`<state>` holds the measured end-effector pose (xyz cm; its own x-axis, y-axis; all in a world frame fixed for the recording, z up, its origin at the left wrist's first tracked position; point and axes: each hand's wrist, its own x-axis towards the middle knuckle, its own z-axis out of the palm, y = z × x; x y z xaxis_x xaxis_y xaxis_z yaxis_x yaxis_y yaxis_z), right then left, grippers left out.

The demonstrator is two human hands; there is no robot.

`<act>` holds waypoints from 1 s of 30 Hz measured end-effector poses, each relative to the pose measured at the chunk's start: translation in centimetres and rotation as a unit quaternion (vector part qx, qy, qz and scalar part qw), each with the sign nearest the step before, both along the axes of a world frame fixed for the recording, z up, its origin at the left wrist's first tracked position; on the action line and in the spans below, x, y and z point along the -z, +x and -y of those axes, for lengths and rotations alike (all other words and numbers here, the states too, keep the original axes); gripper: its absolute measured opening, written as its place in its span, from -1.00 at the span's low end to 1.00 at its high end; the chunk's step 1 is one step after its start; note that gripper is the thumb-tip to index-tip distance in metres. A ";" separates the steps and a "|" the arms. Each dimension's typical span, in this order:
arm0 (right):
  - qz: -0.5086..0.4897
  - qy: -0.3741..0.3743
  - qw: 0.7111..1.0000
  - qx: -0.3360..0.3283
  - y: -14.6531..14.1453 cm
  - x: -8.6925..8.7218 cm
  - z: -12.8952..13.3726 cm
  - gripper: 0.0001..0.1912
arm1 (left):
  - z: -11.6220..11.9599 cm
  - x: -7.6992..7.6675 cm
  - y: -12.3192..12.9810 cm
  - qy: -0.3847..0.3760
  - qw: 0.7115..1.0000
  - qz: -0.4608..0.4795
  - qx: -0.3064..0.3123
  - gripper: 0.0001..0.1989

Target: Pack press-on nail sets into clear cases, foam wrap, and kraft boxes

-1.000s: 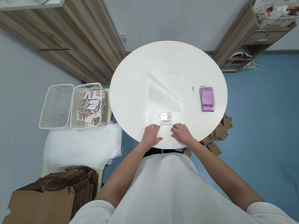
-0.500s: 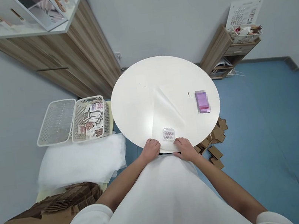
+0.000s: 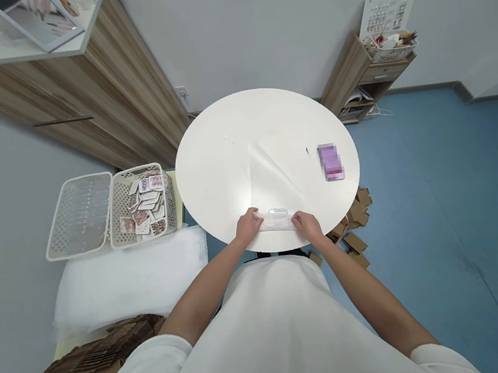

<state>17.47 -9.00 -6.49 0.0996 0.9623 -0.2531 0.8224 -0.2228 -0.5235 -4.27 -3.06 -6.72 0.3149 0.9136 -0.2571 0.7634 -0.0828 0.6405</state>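
On the near part of the round white table (image 3: 206, 149) lies a thin white wrapping sheet (image 3: 271, 177). Its near edge is folded up over a small clear case (image 3: 278, 212), so only the case's far strip shows plainly. My left hand (image 3: 248, 225) pinches the fold at its left end. At the right end, the fingers of my right hand (image 3: 307, 226) are closed on the same fold. The case lies between both hands, and neither hand seems to hold it directly.
A purple pack (image 3: 331, 162) lies at the table's right. To the left, a white basket (image 3: 115, 231) holds several small packets, beside a clear-lined lid (image 3: 80, 215) and a stack of white sheets (image 3: 132, 279). Brown cardboard boxes (image 3: 355, 242) are on the floor, right.
Both hands have moved away from the table's near edge, bringing the sheet's edge up and over the case. The case was fully in sight before. The view has shifted slightly.
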 end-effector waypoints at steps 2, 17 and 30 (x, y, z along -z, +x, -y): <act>0.049 0.028 0.998 0.000 -0.6 0.6 -0.1 -0.82 | -0.2 0.3 0.7 0.027 0.998 -0.059 0.017 -0.68; 0.087 0.099 0.964 -0.230 -1.0 0.6 -0.1 -0.71 | -0.5 -0.4 1.3 0.156 0.928 -0.046 0.334 -0.57; 0.059 0.028 0.949 -0.308 -1.3 -2.4 -3.3 -0.65 | -2.7 -2.1 0.8 0.086 0.939 -0.034 0.332 -0.68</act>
<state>16.17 -5.73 -4.11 -0.4625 0.8582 -0.2225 0.8409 0.3451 -0.4170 -3.45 -0.36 -4.67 0.8177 0.5520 -0.1633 0.5455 -0.6524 0.5261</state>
